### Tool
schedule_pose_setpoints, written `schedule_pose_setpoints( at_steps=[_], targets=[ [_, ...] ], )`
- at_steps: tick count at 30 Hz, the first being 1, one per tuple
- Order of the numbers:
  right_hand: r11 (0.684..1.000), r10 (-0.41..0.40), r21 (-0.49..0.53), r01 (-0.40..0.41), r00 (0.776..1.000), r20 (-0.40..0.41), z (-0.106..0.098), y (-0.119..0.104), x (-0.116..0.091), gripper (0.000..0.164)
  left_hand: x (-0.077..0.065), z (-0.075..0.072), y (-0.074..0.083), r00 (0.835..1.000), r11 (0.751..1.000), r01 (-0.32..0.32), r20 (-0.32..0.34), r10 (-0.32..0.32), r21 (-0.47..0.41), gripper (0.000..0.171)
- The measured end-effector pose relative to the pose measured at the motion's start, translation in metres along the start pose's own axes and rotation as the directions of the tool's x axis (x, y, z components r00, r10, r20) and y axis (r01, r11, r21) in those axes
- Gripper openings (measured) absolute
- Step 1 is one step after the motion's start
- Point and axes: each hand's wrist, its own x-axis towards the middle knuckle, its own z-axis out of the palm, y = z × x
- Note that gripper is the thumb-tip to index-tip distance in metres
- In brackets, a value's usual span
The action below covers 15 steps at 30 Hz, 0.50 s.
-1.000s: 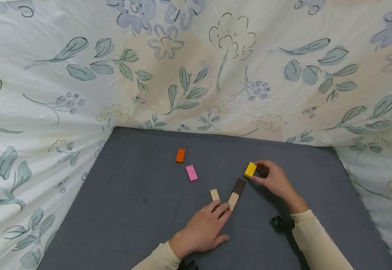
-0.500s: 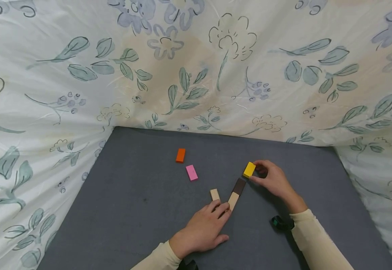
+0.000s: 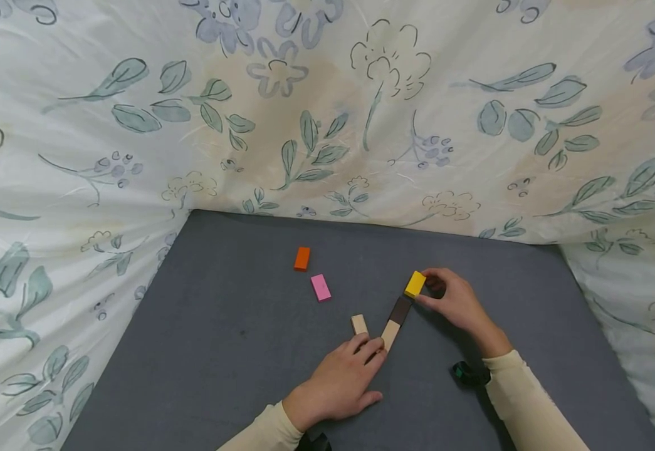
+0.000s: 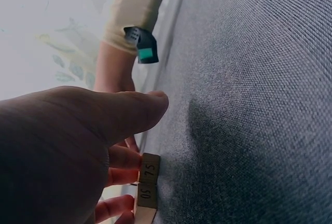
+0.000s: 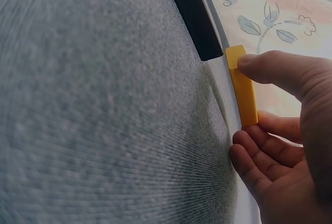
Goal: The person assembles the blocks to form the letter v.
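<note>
at one o'clock from the dark block (image 3: 400, 311), the yellow block (image 3: 415, 284), pinched by the right hand (image 3: 454, 300), has edged nearer, seemingly lengthening their line; the left hand (image 3: 338, 382), loosely open, touches the pale block (image 3: 390, 334) at seven.
</note>
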Motion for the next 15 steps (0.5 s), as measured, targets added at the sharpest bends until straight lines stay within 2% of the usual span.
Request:
schedule_pose_setpoints(
  at_steps=[15],
  targets=[
    [1.000, 0.006, -0.012, -0.006, 1.000, 0.002, 0.0079, -0.0057, -0.0066, 0.056, -0.0049, -0.0020, 0.0005, 1.000, 1.000, -0.007, 0.012, 0.007, -0.003, 0.069]
  ],
)
